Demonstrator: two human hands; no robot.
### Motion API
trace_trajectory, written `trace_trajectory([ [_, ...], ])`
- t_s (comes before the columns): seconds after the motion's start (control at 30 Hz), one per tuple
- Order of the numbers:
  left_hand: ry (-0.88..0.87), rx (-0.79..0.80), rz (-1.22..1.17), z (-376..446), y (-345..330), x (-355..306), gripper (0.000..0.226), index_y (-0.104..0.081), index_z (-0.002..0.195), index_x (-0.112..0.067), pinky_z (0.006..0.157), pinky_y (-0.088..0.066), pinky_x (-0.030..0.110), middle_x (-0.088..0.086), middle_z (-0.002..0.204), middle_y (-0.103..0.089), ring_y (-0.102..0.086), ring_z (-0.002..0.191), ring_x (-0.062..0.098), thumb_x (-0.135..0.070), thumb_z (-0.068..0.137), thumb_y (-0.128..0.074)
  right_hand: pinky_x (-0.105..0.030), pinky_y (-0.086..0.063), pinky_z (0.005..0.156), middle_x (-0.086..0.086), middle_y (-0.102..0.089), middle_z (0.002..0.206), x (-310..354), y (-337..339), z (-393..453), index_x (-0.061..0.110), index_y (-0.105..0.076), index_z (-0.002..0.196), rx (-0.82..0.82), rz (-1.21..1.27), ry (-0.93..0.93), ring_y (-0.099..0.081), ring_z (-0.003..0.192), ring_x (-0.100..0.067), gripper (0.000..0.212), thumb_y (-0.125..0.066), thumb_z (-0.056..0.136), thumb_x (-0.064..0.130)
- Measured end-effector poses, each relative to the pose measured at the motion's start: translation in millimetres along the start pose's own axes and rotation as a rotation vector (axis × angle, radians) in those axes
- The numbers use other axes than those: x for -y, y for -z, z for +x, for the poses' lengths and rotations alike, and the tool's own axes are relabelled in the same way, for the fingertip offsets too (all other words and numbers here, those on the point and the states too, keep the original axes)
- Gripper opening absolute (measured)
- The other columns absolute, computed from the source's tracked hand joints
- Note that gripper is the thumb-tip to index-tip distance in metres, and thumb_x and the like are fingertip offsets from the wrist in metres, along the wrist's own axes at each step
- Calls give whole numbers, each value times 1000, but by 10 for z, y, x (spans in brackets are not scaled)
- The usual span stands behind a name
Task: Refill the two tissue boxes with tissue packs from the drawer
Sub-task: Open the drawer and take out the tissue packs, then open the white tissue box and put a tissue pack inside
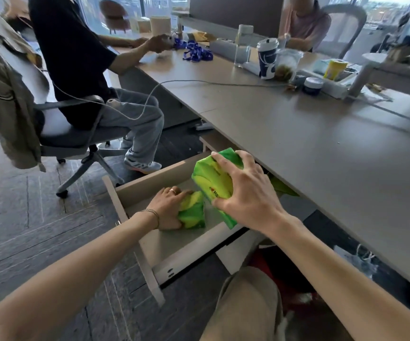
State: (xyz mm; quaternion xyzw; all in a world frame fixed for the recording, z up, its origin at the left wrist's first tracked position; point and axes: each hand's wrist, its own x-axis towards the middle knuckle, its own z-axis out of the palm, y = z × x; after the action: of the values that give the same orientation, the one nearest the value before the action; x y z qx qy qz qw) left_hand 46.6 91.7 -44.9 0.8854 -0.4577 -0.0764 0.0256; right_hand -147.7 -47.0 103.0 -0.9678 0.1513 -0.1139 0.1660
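Observation:
The white drawer (186,249) under the desk stands pulled out. My right hand (245,193) grips a green and yellow tissue pack (211,183) and holds it tilted above the drawer's right side. My left hand (167,207) is closed around a second green and yellow tissue pack (192,212) that lies on the drawer's floor. More green wrapping (282,187) shows deeper in the drawer under the desk edge. No tissue box is clearly visible.
The long grey desk (322,153) runs along the right, with cups, a bottle and blue lanyards (196,51) at its far end. A person in a dark shirt (76,60) sits on an office chair (76,139) to the left; another sits across the desk.

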Motion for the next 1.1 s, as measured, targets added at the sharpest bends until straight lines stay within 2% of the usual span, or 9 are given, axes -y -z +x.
trace_trajectory([
  [0.1,54,-211,-271,-73,52,-110,106,-31,151,-38,100,-44,34,5,128,-48,-49,120,29,-60,58,-78,-42,-39,110,-12,-25,158,-62,240,-130,39,-21,158,-59,-16,-15,-45,130,-31,103,-81,74,42],
  [0.27,10,-554,-586,-65,538,-549,106,-36,150,-29,93,-42,31,2,124,-46,-48,107,17,-44,61,-90,-44,-35,113,-12,-24,162,-325,666,-261,40,-22,158,-196,-100,-131,-41,137,-35,105,-83,72,43],
  [0.4,-14,-706,-735,102,1216,-1111,103,-35,150,-31,93,-40,29,0,125,-44,-45,107,14,-44,63,-89,-49,-36,114,-13,-29,158,-720,992,-317,37,-26,157,-287,-96,-231,-42,136,-38,105,-84,70,43],
  [0.57,-37,-616,-675,682,1835,-1808,104,-31,151,-34,83,-37,29,-5,115,-43,-43,100,15,-56,64,-84,-47,-39,111,-10,-32,153,-1408,1363,-232,38,-29,156,-348,-84,-363,-42,133,-36,103,-84,69,43],
  [0.7,-4,-511,-523,1362,1999,-2207,102,-34,146,-31,86,-44,36,6,120,-48,-51,106,28,-63,62,-81,-45,-39,108,-11,-29,155,-1992,1570,-3,37,-29,156,-356,-121,-412,-42,134,-38,102,-83,70,43],
  [0.8,34,-417,-389,1749,2034,-2382,97,-40,140,-28,81,-42,35,7,110,-48,-54,104,30,-66,60,-78,-45,-41,105,-10,-30,155,-2327,1640,170,37,-30,156,-351,-114,-435,-45,131,-37,100,-82,70,43],
  [0.93,91,-297,-163,1959,1991,-2544,94,-49,132,-27,87,-48,40,5,103,-47,-57,101,31,-72,52,-68,-44,-43,105,-9,-30,154,-2604,1661,348,40,-30,155,-289,-102,-457,-46,130,-36,99,-81,69,45],
  [1.03,118,-182,-109,1999,1956,-2604,89,-51,130,-24,90,-49,42,6,105,-48,-56,101,30,-69,56,-72,-44,-44,104,-9,-32,153,-2708,1620,437,41,-30,154,-217,-125,-462,-45,130,-36,98,-79,70,45],
  [1.1,120,-157,-103,2036,1953,-2616,93,-48,135,-24,95,-48,45,8,112,-50,-54,107,31,-70,58,-71,-44,-45,103,-10,-32,154,-2749,1580,470,41,-29,154,-179,-139,-469,-45,130,-36,98,-78,70,45],
])
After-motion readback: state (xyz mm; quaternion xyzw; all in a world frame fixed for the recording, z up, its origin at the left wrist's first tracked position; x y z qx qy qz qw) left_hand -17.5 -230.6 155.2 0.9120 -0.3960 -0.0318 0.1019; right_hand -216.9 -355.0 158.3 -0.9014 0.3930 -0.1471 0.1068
